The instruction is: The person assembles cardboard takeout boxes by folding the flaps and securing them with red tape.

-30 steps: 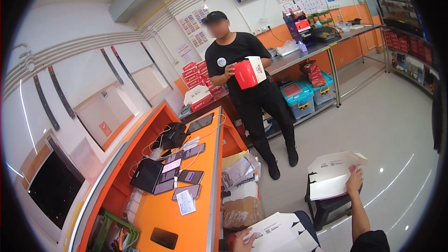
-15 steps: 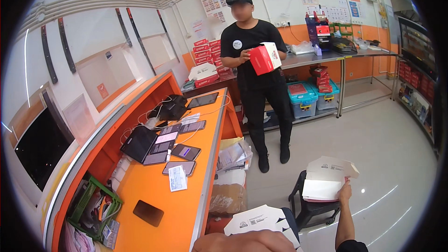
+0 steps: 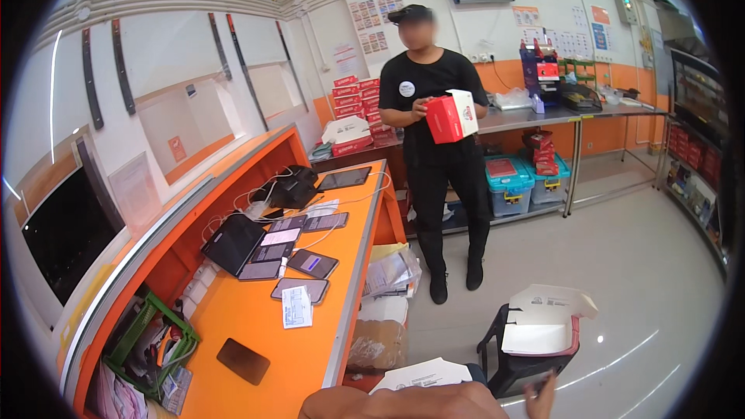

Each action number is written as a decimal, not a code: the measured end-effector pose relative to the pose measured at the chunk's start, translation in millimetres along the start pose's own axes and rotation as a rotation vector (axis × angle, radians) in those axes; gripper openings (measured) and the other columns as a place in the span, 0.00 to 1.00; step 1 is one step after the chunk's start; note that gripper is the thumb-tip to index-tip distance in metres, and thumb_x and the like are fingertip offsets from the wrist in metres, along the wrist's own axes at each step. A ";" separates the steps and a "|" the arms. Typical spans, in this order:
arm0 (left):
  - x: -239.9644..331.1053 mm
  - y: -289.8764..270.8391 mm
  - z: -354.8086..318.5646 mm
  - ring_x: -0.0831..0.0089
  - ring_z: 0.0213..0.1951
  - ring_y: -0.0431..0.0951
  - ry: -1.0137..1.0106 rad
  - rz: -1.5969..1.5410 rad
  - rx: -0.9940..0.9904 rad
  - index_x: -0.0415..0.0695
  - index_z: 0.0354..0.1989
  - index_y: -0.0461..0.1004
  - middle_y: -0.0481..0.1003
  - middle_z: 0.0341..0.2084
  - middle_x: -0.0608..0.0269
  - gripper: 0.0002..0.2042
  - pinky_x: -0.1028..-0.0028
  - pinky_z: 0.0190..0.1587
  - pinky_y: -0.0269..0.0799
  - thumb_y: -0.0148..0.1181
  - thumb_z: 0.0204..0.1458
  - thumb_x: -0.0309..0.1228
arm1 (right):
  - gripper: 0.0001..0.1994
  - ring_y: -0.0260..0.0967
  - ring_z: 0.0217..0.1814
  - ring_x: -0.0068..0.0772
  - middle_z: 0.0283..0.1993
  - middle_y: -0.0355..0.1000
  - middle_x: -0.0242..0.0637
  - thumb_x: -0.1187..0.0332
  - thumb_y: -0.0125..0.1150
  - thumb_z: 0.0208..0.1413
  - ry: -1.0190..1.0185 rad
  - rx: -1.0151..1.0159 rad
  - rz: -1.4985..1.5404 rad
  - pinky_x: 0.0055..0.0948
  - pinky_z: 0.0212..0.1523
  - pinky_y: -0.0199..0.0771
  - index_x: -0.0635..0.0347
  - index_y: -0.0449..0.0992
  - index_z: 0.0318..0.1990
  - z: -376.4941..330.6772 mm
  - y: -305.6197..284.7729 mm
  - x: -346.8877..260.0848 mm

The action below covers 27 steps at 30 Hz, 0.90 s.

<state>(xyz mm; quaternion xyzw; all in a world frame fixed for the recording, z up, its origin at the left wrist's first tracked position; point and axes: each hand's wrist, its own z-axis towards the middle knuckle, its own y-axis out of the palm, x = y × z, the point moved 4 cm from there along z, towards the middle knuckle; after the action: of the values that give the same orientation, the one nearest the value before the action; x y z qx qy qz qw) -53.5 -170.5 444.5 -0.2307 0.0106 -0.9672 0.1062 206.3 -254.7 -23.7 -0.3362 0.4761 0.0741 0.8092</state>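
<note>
At the bottom right, my right hand (image 3: pixel 538 397) is blurred and partly cut off by the lower edge. Its fingers look apart, with nothing visible in them. Just above it, an open cardboard food box (image 3: pixel 537 337), white inside and red outside, rests on a black stool (image 3: pixel 497 376) with its printed lid raised. A broad bare-skinned shape (image 3: pixel 403 403) fills the lower edge; I cannot tell which limb it is. Behind it shows a second white printed box piece (image 3: pixel 427 373). My left hand is not distinguishable.
An orange counter (image 3: pixel 233 306) on the left carries phones (image 3: pixel 243 361), a receipt (image 3: pixel 296 306), a laptop-like device and a green basket (image 3: pixel 151 345). A co-worker (image 3: pixel 442 77) stands ahead holding a red and white box (image 3: pixel 452 118). Steel tables line the back wall.
My right hand has let go of the box's lid and moved down toward the lower edge. The box on the stool now shows its open inside and red side. The view has shifted slightly.
</note>
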 end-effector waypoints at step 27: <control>-122.9 17.2 -1.9 0.56 0.40 0.74 -0.507 1.073 -0.357 0.36 0.41 0.69 0.71 0.35 0.50 0.17 0.61 0.41 0.68 0.53 0.53 0.40 | 0.35 0.70 0.26 0.33 0.39 0.70 0.49 0.62 0.69 0.47 0.402 -0.969 0.290 0.29 0.22 0.72 0.78 0.59 0.55 -64.5 82.1 6.8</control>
<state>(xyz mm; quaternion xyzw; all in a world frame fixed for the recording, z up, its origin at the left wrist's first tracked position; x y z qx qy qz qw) 56.2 -161.5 387.1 -0.4300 0.2613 -0.6774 0.5366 127.3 -233.1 -88.8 -0.6093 0.5742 0.3302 0.4360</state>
